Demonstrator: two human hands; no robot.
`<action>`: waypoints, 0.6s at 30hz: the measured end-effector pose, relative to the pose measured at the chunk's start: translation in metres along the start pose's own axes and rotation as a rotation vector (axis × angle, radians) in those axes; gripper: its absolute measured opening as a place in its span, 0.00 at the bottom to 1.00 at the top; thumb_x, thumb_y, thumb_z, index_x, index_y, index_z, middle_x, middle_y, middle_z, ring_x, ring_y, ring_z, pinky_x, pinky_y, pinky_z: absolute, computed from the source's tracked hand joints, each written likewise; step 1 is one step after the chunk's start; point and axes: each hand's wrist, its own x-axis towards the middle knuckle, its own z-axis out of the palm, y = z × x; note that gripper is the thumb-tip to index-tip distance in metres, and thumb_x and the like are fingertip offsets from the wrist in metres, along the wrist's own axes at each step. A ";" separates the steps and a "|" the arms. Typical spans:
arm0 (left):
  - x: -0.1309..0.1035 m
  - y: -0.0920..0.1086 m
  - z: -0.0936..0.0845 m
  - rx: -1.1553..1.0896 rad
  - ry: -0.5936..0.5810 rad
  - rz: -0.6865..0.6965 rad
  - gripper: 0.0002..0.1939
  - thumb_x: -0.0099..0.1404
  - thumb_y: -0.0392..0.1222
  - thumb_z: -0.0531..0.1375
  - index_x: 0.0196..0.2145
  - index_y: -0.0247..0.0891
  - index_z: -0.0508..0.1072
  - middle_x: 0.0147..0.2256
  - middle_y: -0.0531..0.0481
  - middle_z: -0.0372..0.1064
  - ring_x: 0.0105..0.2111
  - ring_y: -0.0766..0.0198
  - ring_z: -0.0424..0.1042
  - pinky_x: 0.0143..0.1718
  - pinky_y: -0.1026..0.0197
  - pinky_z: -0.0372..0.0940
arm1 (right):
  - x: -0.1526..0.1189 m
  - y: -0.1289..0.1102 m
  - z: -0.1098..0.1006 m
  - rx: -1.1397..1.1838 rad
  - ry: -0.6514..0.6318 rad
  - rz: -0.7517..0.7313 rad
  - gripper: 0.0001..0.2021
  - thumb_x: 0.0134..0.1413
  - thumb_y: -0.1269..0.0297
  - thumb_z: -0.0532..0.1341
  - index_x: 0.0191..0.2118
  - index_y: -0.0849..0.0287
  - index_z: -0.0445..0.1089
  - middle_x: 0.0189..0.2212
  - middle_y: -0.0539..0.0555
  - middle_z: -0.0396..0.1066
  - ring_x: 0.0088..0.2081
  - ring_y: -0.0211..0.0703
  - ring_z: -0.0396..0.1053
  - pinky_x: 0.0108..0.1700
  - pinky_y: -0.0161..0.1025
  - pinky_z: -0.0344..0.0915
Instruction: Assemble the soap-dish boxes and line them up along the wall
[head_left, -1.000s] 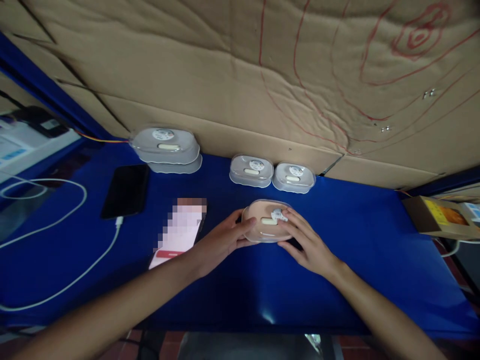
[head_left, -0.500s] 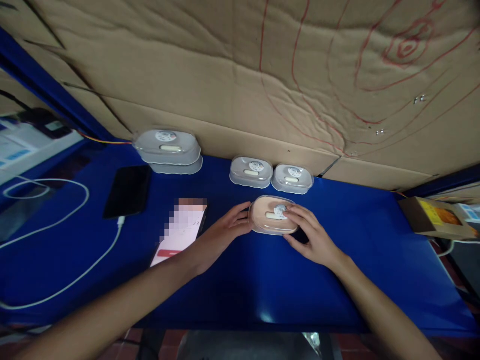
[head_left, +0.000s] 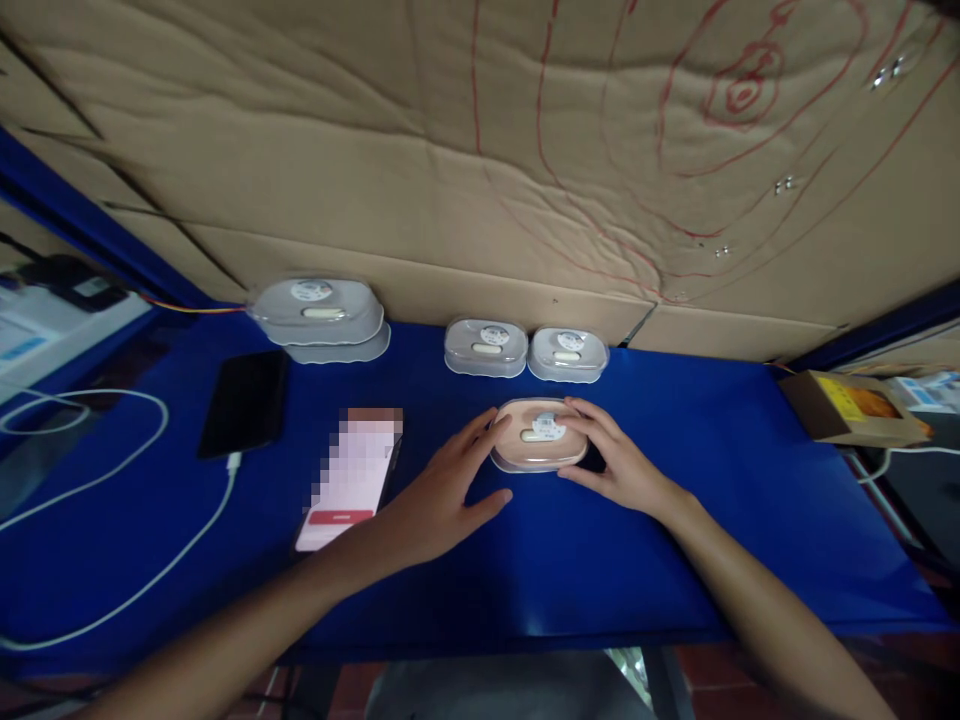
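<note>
A peach-coloured oval container (head_left: pixel 517 455) with a clear lid sits on the blue table in front of me. Its lid bears a round printed label and a pale oblong piece. At the container's left edge is my left hand (head_left: pixel 452 490), its fingertips against the lid and its thumb spread away over the table. My right hand (head_left: pixel 622 458) grips the right end, fingers on the lid's far side and label, thumb at the near edge. Just behind stand two grey containers (head_left: pixel 486 350) of the same shape, side by side.
More clear-lidded containers (head_left: pixel 321 318) are stacked at the back left. A lit phone (head_left: pixel 352 480) and a dark phone (head_left: pixel 244 405) on a white cable (head_left: pixel 199 545) lie to the left. A cardboard wall (head_left: pixel 337 170) closes the back. A small box (head_left: pixel 855 408) stands far right.
My left thumb has swung away from the container, and the left fingers have moved onto its lid edge. My right fingers have shifted towards its far edge. The view has tilted slightly.
</note>
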 end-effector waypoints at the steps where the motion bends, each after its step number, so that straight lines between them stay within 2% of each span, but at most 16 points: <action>1: 0.000 0.000 -0.001 0.019 -0.004 0.004 0.41 0.79 0.54 0.58 0.80 0.55 0.42 0.81 0.45 0.38 0.79 0.45 0.44 0.77 0.37 0.49 | 0.000 0.001 -0.001 0.013 -0.008 0.009 0.33 0.69 0.52 0.67 0.73 0.43 0.58 0.75 0.61 0.55 0.77 0.60 0.55 0.75 0.64 0.60; 7: 0.005 -0.006 0.000 0.098 -0.022 0.019 0.39 0.79 0.53 0.57 0.80 0.53 0.44 0.81 0.44 0.40 0.79 0.46 0.45 0.76 0.37 0.50 | 0.001 0.007 -0.003 0.082 -0.014 0.026 0.33 0.65 0.49 0.70 0.70 0.44 0.61 0.72 0.61 0.57 0.76 0.63 0.55 0.76 0.66 0.58; 10: 0.008 -0.008 0.000 0.124 -0.020 0.024 0.39 0.79 0.54 0.58 0.79 0.52 0.47 0.80 0.42 0.44 0.78 0.45 0.48 0.76 0.37 0.53 | 0.002 0.008 -0.011 0.106 -0.032 0.005 0.33 0.65 0.48 0.70 0.70 0.44 0.61 0.72 0.61 0.57 0.76 0.61 0.55 0.76 0.64 0.58; 13: 0.017 -0.009 -0.008 0.146 0.059 0.036 0.35 0.79 0.54 0.58 0.77 0.50 0.54 0.77 0.41 0.53 0.76 0.48 0.56 0.75 0.41 0.56 | -0.004 0.020 -0.033 0.102 -0.049 0.017 0.33 0.66 0.49 0.70 0.71 0.43 0.59 0.72 0.60 0.57 0.75 0.59 0.56 0.76 0.62 0.59; 15: 0.028 -0.010 -0.018 0.231 0.145 0.045 0.33 0.78 0.52 0.57 0.76 0.48 0.56 0.75 0.40 0.55 0.74 0.47 0.60 0.74 0.41 0.58 | -0.014 0.037 -0.054 0.059 -0.021 0.059 0.32 0.66 0.48 0.69 0.69 0.43 0.60 0.71 0.60 0.59 0.75 0.59 0.57 0.75 0.63 0.59; 18: 0.053 -0.016 -0.038 0.477 0.244 0.044 0.33 0.77 0.50 0.58 0.75 0.42 0.59 0.76 0.34 0.51 0.75 0.38 0.55 0.73 0.33 0.56 | -0.035 0.073 -0.084 -0.096 0.055 0.204 0.29 0.65 0.48 0.69 0.67 0.44 0.65 0.73 0.60 0.56 0.75 0.62 0.56 0.76 0.66 0.55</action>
